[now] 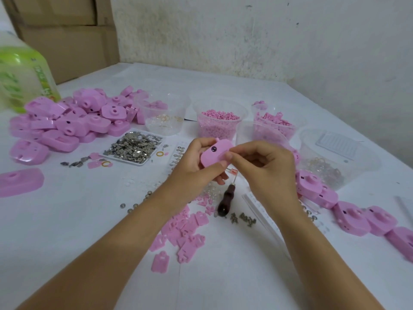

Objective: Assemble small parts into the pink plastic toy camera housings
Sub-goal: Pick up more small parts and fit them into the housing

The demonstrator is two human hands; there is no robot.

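Fitting a small piece seems the step in hand: the pink housing (213,154) is gripped by the left hand (194,168) above the table (89,220), and its edge is pinched by the right hand (268,171). Next, careful pressing home is probably needed.

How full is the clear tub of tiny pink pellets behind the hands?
Mostly full: the pink pellets fill the clear tub almost to its rim.
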